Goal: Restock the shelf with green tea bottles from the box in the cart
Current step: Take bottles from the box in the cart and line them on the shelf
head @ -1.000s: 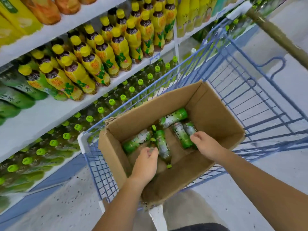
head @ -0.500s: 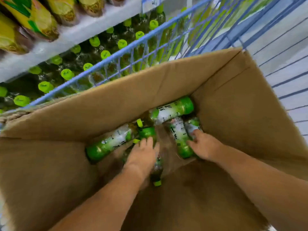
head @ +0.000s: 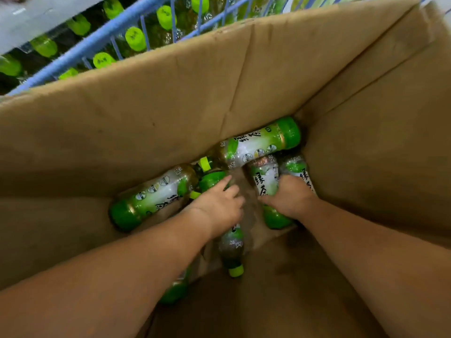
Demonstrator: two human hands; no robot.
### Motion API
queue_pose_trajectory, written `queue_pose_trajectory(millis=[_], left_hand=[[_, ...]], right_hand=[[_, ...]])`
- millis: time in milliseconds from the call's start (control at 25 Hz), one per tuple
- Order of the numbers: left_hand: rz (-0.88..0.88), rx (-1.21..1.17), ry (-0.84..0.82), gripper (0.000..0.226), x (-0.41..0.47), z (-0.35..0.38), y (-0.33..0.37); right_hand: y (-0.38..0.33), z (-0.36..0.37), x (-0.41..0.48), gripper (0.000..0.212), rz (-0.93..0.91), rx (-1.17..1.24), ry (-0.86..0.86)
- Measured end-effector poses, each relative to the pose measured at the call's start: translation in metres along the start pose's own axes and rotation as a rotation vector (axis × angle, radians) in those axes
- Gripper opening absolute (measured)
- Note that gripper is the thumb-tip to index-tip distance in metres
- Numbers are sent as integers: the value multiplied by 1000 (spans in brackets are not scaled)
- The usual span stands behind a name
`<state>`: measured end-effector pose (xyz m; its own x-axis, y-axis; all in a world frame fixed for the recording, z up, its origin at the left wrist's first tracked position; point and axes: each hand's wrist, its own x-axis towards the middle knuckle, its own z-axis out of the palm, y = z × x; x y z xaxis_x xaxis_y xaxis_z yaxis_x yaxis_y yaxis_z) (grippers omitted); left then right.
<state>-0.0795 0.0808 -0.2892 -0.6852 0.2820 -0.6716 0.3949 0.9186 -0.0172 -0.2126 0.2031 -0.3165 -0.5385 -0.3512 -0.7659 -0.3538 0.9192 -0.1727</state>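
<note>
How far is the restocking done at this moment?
Done: the shelf behind the cart holds many green-capped bottles. In hand: the right hand grips one bottle in the box; the left hand rests on a second bottle, grip unclear. Left: at least two more bottles lie there.

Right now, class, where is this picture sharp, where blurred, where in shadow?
Head view: the label on the bottle in the right hand reads sharp; head view: the shelf edge, top left, smears with motion blur; head view: the box's near floor lies in shadow.

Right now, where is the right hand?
Head view, right of centre, inside the box: the right hand grips a green tea bottle, beside the left hand.
</note>
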Motion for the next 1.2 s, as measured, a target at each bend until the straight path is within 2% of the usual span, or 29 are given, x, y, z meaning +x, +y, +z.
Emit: queue_pose_trajectory(millis=[80, 200, 320, 400, 480, 560, 640, 720, 760, 840, 920, 1000, 1080, 1200], left_hand=[[-7, -169, 89, 49, -17, -10, -8], [-138, -623, 208, 44, -49, -22, -20], [-405, -1085, 174, 45, -75, -22, -24], [-625, -1433, 198, 50, -79, -13, -15], [-821, -1675, 241, 58, -77, -4, -4], [-971, -1853, 270, 64, -73, -1, 5], [-1069, -1980, 304, 66, -72, 0, 12], [-1088, -2059, 349, 62, -76, -2, 18], [-1084, -2093, 367, 60, -78, -4, 23], [-1086, -2153, 401, 54, -85, -12, 33], [-1102, -2275, 440, 51, -95, -21, 40], [-1057, -2434, 449, 47, -109, -29, 44], [-938, -2499, 462, 36, -129, -41, 51], [-978, -2352, 579, 31, -164, -64, 60]], right_hand=[[1, 0, 0, 59, 0, 74, -24], [6, -4, 1, 68, 57, 219, -150], [7, -5, -3, 46, 98, 426, -204], [9, 1, -5, 51, 73, 403, -180], [8, 2, -11, 59, 156, 468, -236], [9, -1, -20, 51, 247, 595, -328], [13, -6, -32, 37, 324, 698, -422], [16, -13, -47, 21, 353, 765, -483], [16, -17, -55, 19, 355, 783, -499], [9, -24, -73, 29, 323, 822, -507], [-2, -32, -92, 43, 226, 886, -467], [-13, -38, -114, 52, 132, 923, -348], [-23, -43, -141, 47, 74, 1004, -278], [-32, -56, -183, 36, -7, 1081, -211]])
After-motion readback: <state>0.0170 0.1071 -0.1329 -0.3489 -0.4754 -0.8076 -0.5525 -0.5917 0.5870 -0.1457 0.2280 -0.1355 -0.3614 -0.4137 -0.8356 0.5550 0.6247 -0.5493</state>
